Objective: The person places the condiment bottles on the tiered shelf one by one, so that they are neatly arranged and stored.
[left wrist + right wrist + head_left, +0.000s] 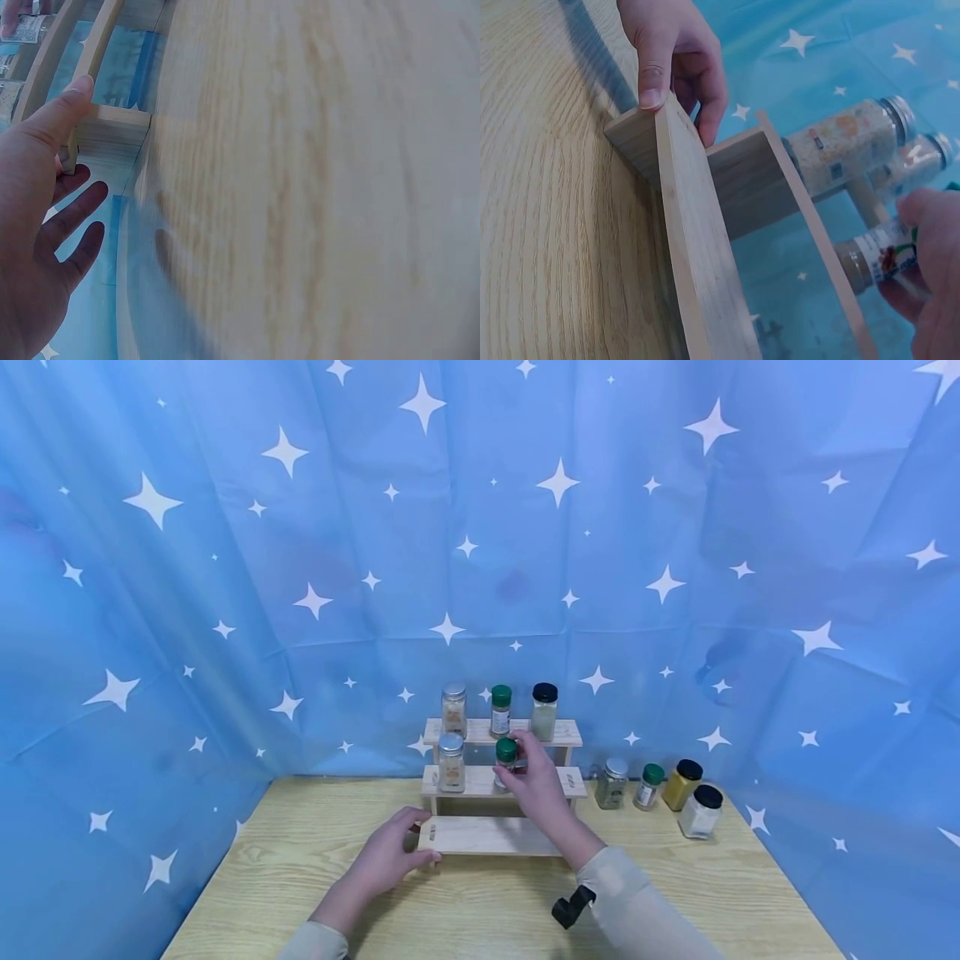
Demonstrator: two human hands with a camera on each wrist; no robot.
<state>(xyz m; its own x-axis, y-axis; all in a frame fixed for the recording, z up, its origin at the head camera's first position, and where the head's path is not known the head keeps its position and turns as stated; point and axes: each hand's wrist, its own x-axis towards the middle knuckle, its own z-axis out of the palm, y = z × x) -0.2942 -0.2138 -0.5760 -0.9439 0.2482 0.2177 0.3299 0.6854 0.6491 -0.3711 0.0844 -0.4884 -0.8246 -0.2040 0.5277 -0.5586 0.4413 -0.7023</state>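
Three-tier wooden spice rack [491, 835] standing on a pale wood-grain table [300, 877], used here as the landmark. The right hand [534, 781] reaches over the rack's lowest step to the middle step, where its fingers and thumb close round a green-capped spice jar [506, 758]; the jar stands upright on the middle step, right of that step's centre. In the right wrist view the same jar [876, 253] shows a white label and tan contents, with the fingertips [930, 217] curled about its cap end.

The left hand [390, 860] rests at the rack's front left corner. Its thumb lies along the top of the lowest step, and the other fingers, held slightly apart and nearly straight, extend past the step's left end; in the left wrist view the hand [37, 225] shows the thumb pressed on the corner block and the fingers spread beside it.

On the middle step, left of the held jar, stands a silver-capped jar [451, 762]. The top step carries, from left to right, a silver-capped jar [453, 710], a green-capped jar [500, 710] and a black-capped jar [544, 712]. On the table just right of the rack stand four more jars: silver-capped [612, 782], green-capped [649, 786], black-capped with yellow contents [683, 784] and black-capped with pale contents [701, 811]. A blue star-printed curtain [225, 568] hangs behind the rack.
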